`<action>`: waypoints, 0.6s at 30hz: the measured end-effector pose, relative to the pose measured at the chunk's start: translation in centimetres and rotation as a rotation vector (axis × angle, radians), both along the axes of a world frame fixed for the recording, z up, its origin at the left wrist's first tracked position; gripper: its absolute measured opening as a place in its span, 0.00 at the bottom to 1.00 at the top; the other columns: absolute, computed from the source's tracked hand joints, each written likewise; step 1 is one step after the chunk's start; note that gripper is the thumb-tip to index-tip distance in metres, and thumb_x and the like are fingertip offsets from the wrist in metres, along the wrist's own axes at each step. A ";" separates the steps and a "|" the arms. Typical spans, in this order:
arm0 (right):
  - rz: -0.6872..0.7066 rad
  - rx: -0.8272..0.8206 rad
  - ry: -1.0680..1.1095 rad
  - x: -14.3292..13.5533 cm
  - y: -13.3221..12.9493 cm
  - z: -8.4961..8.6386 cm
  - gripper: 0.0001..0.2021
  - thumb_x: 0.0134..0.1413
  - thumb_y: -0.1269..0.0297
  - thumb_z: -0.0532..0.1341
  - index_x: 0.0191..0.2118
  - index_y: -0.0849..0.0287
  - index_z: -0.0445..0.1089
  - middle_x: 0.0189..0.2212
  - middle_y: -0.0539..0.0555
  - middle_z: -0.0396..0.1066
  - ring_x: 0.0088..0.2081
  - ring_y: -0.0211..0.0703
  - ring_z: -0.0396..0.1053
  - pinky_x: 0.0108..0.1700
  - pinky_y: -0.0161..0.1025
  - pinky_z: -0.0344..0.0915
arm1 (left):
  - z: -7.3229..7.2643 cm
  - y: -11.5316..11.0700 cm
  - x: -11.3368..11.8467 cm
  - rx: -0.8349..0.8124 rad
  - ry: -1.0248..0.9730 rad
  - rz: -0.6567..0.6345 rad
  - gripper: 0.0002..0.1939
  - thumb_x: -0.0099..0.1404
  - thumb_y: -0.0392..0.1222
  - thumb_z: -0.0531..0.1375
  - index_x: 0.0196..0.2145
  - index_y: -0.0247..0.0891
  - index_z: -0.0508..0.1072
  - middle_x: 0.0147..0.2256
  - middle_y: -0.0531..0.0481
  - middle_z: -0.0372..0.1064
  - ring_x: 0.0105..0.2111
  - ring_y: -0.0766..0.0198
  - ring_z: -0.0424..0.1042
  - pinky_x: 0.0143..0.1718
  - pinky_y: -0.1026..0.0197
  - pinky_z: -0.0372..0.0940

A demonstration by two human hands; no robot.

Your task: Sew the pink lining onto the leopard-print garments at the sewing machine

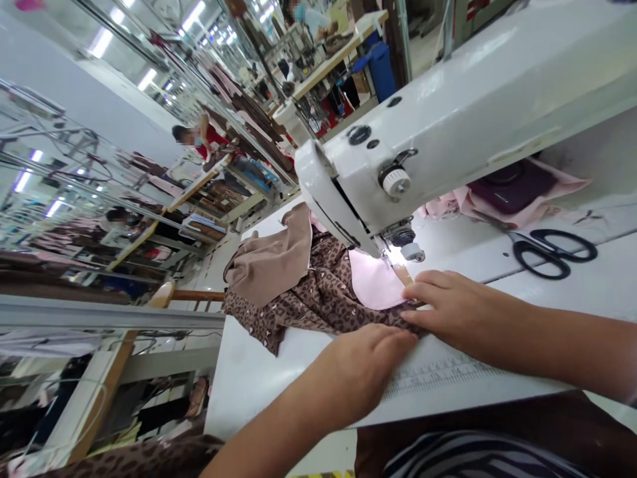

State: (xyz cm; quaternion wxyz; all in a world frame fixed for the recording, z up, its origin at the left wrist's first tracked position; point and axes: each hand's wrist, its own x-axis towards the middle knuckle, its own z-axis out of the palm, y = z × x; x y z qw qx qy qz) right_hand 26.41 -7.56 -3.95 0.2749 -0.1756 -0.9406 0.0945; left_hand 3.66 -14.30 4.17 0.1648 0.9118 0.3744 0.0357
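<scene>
A brown leopard-print fabric (318, 292) lies on the white sewing table, with a plain brown piece (273, 262) over its left part. A pink piece (375, 282) sits under the needle area of the white sewing machine (368, 179). My right hand (448, 309) pinches the fabric edge just right of the pink piece, thumb and fingers closed on it. My left hand (365, 365) rests at the near edge of the leopard-print fabric, fingers together and bent; its fingertips are partly hidden.
Black-handled scissors (542, 255) lie right of my right hand. Behind them a dark purple object (512, 186) rests on pink cloth. A ruler scale (438, 378) runs along the table's near edge. People sit at other machines beyond.
</scene>
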 end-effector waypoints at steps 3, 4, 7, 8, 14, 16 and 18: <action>0.086 0.038 -0.012 0.2 -0.4 -0.2 0.16 0.56 0.79 0.58 0.48 0.60 0.75 0.44 0.57 0.77 0.47 0.49 0.70 0.45 0.44 0.68 | 0.1 1.4 -0.5 0.056 0.046 0.128 0.15 0.71 0.28 0.51 0.49 0.38 0.73 0.44 0.46 0.78 0.43 0.61 0.78 0.45 0.60 0.75; 0.099 0.043 -0.016 0.3 -0.4 -0.2 0.17 0.56 0.80 0.58 0.48 0.60 0.74 0.43 0.56 0.77 0.46 0.48 0.70 0.44 0.44 0.68 | 0.0 2.0 -0.6 0.083 0.101 0.150 0.13 0.72 0.29 0.52 0.45 0.39 0.74 0.43 0.46 0.78 0.43 0.60 0.77 0.44 0.59 0.75; 0.101 0.062 -0.001 0.4 -0.5 0.1 0.17 0.57 0.80 0.56 0.48 0.60 0.74 0.43 0.55 0.78 0.43 0.47 0.71 0.41 0.43 0.69 | 0.1 3.5 -0.5 0.089 0.329 0.201 0.07 0.73 0.35 0.56 0.39 0.39 0.74 0.39 0.44 0.75 0.41 0.56 0.76 0.38 0.58 0.74; 0.099 0.065 0.000 0.4 -0.5 0.2 0.18 0.56 0.80 0.56 0.48 0.61 0.74 0.43 0.56 0.78 0.43 0.46 0.71 0.41 0.43 0.69 | 0.3 3.7 -0.5 0.061 0.394 0.223 0.06 0.73 0.37 0.57 0.38 0.38 0.74 0.38 0.45 0.73 0.38 0.56 0.75 0.35 0.58 0.73; 0.117 0.075 -0.003 0.1 -0.4 0.1 0.16 0.51 0.80 0.56 0.43 0.59 0.74 0.43 0.56 0.79 0.43 0.47 0.71 0.41 0.44 0.69 | 1.8 2.1 -1.4 -0.119 0.586 0.365 0.06 0.70 0.38 0.60 0.33 0.39 0.72 0.37 0.49 0.70 0.31 0.59 0.77 0.30 0.61 0.70; 0.127 0.072 0.003 0.0 -0.3 0.1 0.16 0.50 0.80 0.56 0.42 0.58 0.74 0.42 0.56 0.79 0.43 0.47 0.71 0.41 0.44 0.69 | 2.4 0.9 -1.3 -0.193 0.656 0.420 0.05 0.70 0.39 0.62 0.34 0.39 0.72 0.36 0.49 0.72 0.30 0.57 0.78 0.29 0.60 0.70; 0.134 0.062 -0.008 -0.1 -0.3 0.1 0.17 0.48 0.80 0.56 0.41 0.58 0.74 0.42 0.57 0.79 0.42 0.48 0.72 0.40 0.44 0.69 | 2.9 -0.1 -0.8 -0.285 0.714 0.413 0.05 0.70 0.40 0.62 0.35 0.39 0.73 0.33 0.49 0.74 0.30 0.54 0.79 0.29 0.58 0.70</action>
